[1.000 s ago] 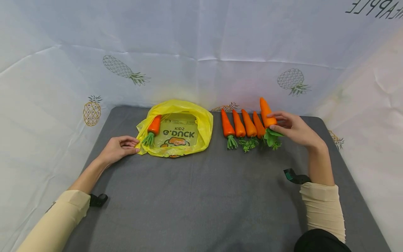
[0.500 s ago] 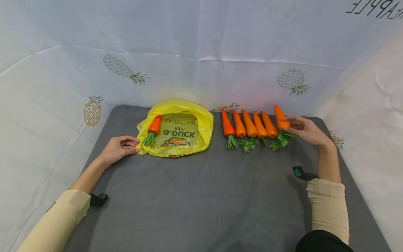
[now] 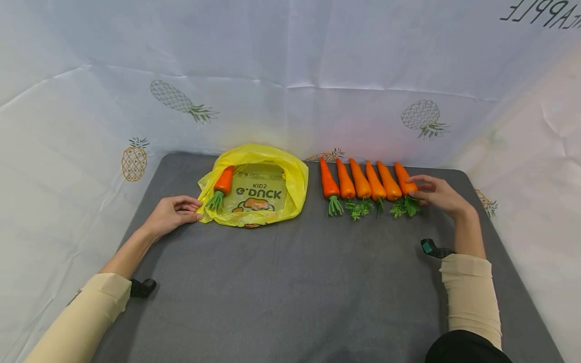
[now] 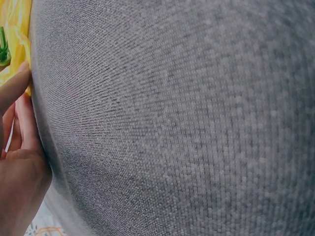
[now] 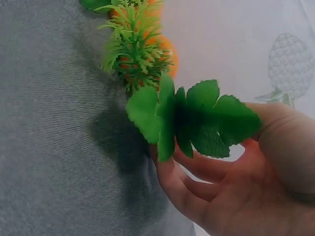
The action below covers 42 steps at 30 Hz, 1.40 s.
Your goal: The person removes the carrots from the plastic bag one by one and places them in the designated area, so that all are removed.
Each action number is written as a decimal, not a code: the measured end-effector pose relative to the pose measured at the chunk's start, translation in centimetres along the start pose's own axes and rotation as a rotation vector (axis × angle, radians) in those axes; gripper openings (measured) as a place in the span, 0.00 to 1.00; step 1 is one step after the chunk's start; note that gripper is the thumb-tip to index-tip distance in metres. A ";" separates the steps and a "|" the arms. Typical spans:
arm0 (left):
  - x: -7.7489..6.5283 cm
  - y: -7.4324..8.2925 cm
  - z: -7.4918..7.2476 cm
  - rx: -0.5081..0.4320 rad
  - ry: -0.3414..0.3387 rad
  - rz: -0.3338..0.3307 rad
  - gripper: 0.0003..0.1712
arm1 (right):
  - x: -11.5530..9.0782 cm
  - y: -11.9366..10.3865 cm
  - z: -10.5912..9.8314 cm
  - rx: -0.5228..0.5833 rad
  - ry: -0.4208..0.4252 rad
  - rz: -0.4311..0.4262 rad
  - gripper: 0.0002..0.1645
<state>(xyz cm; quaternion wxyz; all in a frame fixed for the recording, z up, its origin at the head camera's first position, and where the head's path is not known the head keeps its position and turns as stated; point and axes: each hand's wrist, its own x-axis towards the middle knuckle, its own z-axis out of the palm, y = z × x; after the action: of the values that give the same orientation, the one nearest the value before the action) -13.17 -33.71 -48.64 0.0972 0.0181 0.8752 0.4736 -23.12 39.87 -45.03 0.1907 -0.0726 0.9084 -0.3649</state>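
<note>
In the head view, my left hand (image 3: pixel 169 216) pinches the left edge of a yellow plastic bag (image 3: pixel 297 196), whose mouth faces up with printed lettering inside. One toy carrot (image 3: pixel 223 180) with a green stub lies in the bag's left side. Right of the bag, several toy carrots (image 3: pixel 358 179) lie in a row, tips toward the back. At the row's right end my right hand (image 3: pixel 442 194) grips the last carrot (image 3: pixel 404 176) near its leafy top. In the right wrist view, that carrot's broad green leaves (image 5: pixel 216 120) cover the fingertips and hide its orange body.
A grey cloth-covered table (image 3: pixel 272 292) lies under everything. White fabric with pineapple prints (image 3: pixel 419 118) rises behind its back edge and at both sides. Black wrist cameras (image 3: pixel 142 288) sit on both forearms. A black rounded object (image 3: pixel 467 348) shows at the bottom right.
My right hand has moved right with the leafy carrot and lowered it at the row's right end, beside the neighbouring carrot. The left hand and bag stay put.
</note>
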 end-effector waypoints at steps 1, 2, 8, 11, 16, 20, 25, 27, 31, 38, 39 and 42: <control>0.0 0.0 0.0 0.001 0.000 0.000 0.25 | 0.1 0.1 0.0 -0.001 0.001 0.002 0.35; 0.0 0.0 0.0 0.002 -0.002 0.002 0.25 | 0.1 0.2 0.1 -0.001 0.001 0.003 0.35; 0.0 0.0 0.0 0.000 0.000 0.007 0.25 | 0.0 0.2 0.4 -0.003 0.009 0.000 0.35; 0.0 0.0 0.0 -0.001 0.000 0.013 0.25 | -0.1 -0.1 0.5 -0.006 0.014 -0.005 0.34; 0.0 0.0 0.0 -0.008 -0.001 0.016 0.24 | -0.3 -0.8 0.4 -0.031 0.017 -0.018 0.34; 0.0 0.0 -0.1 -0.007 -0.002 0.011 0.25 | -0.4 -1.2 0.2 -0.047 0.020 -0.011 0.34; 0.1 -0.1 -0.1 -0.001 -0.006 0.010 0.25 | -0.5 -1.4 -0.1 -0.062 0.044 -0.012 0.33; 0.0 -0.1 -0.1 0.000 -0.006 0.009 0.25 | -0.6 -1.6 -0.3 -0.063 0.055 -0.019 0.33; -0.1 0.0 -0.1 -0.004 -0.002 0.014 0.24 | -1.0 -2.1 -0.5 -0.063 0.072 -0.030 0.32; -0.1 0.0 0.0 -0.003 0.006 0.028 0.24 | -1.3 -3.8 -0.7 -0.086 0.096 -0.083 0.33; 0.0 0.0 0.0 -0.004 0.006 0.024 0.24 | -1.3 -4.2 -0.7 -0.094 0.099 -0.094 0.33; 0.0 -0.1 0.0 -0.007 0.001 0.018 0.24 | -1.1 -5.7 -0.6 -0.108 0.108 -0.128 0.32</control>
<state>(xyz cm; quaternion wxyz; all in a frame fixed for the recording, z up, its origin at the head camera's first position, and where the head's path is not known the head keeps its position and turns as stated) -13.15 -33.77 -48.66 0.0926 0.0256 0.8734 0.4774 -22.36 36.46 -40.37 0.1136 -0.1207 0.9292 -0.3303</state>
